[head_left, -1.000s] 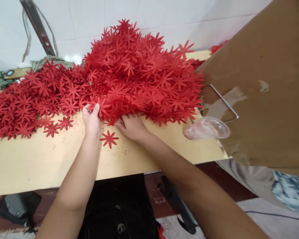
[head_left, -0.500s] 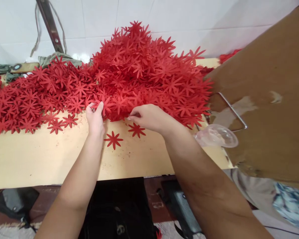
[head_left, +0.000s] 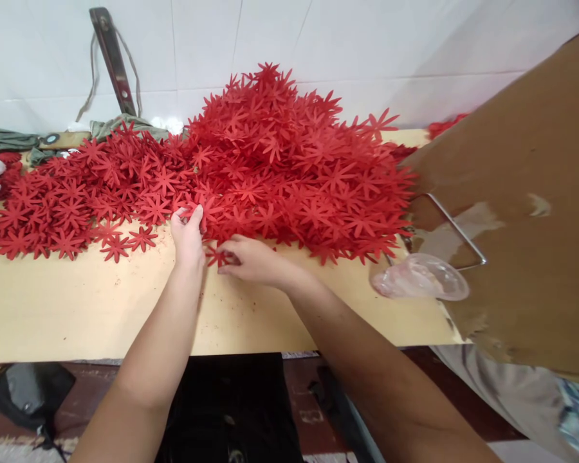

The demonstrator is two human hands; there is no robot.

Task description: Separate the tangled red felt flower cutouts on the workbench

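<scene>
Left hand (head_left: 188,235): grip pinching red flower (head_left: 209,209), likely steadying
Right hand (head_left: 248,258): grip holding second flower (head_left: 214,256)
Pile (head_left: 289,167): toward tabletop's (head_left: 135,308) back edge

Clock positions taken from centre of head view. 10 to 2: white tiled wall (head_left: 197,38), thin grey joints, one horizontal, several roughly upright. At 10: dark metal bar (head_left: 112,64) with round holes, tilted, thin cord (head_left: 94,74) hanging beside it. Work table (head_left: 101,315), pale wood-coloured top, visible from 9 through 6 to 4; far side near the wall. At 3: large brown cardboard panel (head_left: 531,289), slanted upper edge, surface scuffed, pale torn patch. Below table, at 8: dark red-brown band (head_left: 94,408), then paler grey floor (head_left: 9,448). Lighting bright, diffuse; soft shadow on wall between 1 and 2.
</scene>
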